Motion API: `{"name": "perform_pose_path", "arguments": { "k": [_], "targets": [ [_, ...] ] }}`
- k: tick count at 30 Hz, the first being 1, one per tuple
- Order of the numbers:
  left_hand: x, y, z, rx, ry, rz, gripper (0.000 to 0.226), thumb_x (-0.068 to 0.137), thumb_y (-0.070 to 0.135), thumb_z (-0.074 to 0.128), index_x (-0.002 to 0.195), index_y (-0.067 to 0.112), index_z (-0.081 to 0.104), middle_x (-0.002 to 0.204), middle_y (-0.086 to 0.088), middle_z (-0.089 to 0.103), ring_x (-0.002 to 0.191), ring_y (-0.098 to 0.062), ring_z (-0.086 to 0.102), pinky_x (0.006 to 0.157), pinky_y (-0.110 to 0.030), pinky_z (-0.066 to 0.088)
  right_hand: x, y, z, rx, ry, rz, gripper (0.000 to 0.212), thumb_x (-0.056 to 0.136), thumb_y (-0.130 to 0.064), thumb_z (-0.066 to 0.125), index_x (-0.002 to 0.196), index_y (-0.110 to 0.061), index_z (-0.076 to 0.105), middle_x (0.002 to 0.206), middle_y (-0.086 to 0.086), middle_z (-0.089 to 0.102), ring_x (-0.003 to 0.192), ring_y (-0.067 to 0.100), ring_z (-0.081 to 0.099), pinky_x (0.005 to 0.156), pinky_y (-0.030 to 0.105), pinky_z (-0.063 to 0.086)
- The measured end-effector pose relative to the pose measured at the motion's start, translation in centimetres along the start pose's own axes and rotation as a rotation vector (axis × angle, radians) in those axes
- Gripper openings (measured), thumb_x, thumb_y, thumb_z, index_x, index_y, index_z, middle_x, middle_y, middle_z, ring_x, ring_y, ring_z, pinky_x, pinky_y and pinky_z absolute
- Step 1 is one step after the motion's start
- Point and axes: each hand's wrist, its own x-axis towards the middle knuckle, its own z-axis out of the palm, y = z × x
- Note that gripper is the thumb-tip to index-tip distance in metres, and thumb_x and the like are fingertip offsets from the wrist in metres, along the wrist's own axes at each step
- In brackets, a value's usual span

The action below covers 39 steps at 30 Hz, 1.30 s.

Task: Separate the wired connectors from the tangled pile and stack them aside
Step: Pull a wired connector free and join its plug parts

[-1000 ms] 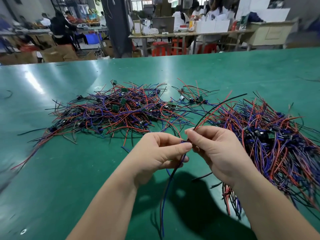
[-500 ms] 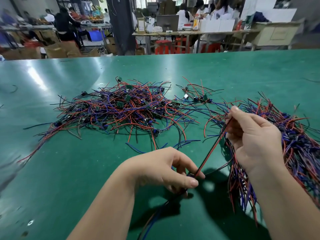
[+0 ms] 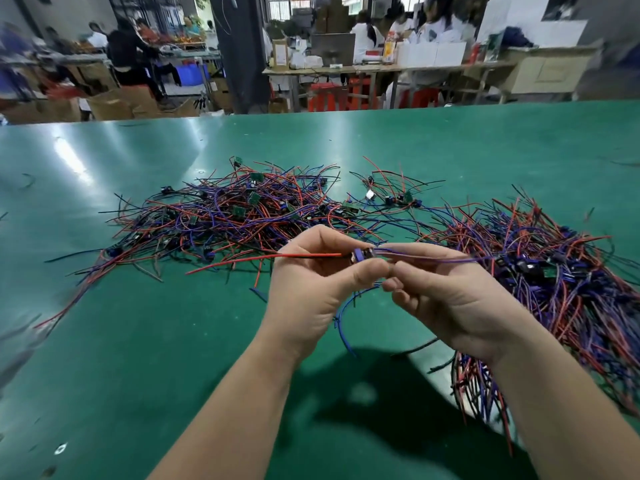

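Both hands are up over the green table [image 3: 138, 341], meeting in the gap between two heaps. My read: the left hand [image 3: 311, 289] pinches a wired connector [image 3: 360, 255] between thumb and forefinger, with the small blue body just showing at the fingertips. A red lead [image 3: 304, 255] and a dark one beside it stick out leftward past the palm. The right hand [image 3: 446, 299] is closed too, thumb and forefinger pinching the purple leads [image 3: 450, 259], which run off right toward the second heap [image 3: 554, 271]. Thumb tips of the two hands are nearly touching. A loose blue wire [image 3: 343, 317] curls on the table below the hands. The tangled pile [image 3: 225, 216] sits behind and left of the hands: red, purple and black wires with small green boards mixed in. The second heap lies right, strands running more or less one way, partly under the right forearm. Far back, blurry workbenches [image 3: 381, 69], cardboard boxes [image 3: 114, 102] and seated people.
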Motion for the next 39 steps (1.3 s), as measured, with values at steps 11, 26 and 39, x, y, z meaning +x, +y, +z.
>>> {"name": "perform_pose_path", "arguments": {
  "k": [11, 26, 39],
  "targets": [
    [-0.5, -0.9, 0.8, 0.176, -0.136, -0.129, 0.032, 0.086, -0.013, 0.058, 0.090, 0.015, 0.074, 0.081, 0.000, 0.075, 0.075, -0.012, 0.071, 0.071, -0.024, 0.057, 1.0, -0.2, -0.9, 0.050, 0.218, -0.080, 0.021, 0.063, -0.012, 0.066, 0.084, -0.012, 0.070, 0.062, -0.001, 0.061, 0.053, 0.005, 0.057, 0.050, 0.013, 0.047],
    [-0.7, -1.1, -0.3, 0.454, -0.386, -0.619, 0.019, 0.070, 0.007, 0.082, 0.071, 0.014, 0.065, 0.058, 0.003, 0.065, 0.052, -0.004, 0.060, 0.052, -0.017, 0.050, 0.6, 0.2, -0.5, -0.330, 0.367, -0.184, 0.023, 0.093, -0.006, 0.055, 0.078, -0.014, 0.070, 0.059, -0.002, 0.067, 0.059, 0.011, 0.054, 0.059, 0.020, 0.041],
    [-0.1, -0.5, -1.0, 0.308, -0.314, -0.638, 0.009, 0.081, 0.004, 0.071, 0.088, 0.009, 0.070, 0.069, -0.002, 0.070, 0.060, -0.008, 0.067, 0.054, -0.016, 0.051, 0.1, -1.4, -1.7, -0.402, 0.724, -0.794, 0.024, 0.091, -0.015, 0.051, 0.110, -0.029, 0.047, 0.107, -0.004, 0.052, 0.088, -0.004, 0.050, 0.081, 0.012, 0.040]
  ]
}}
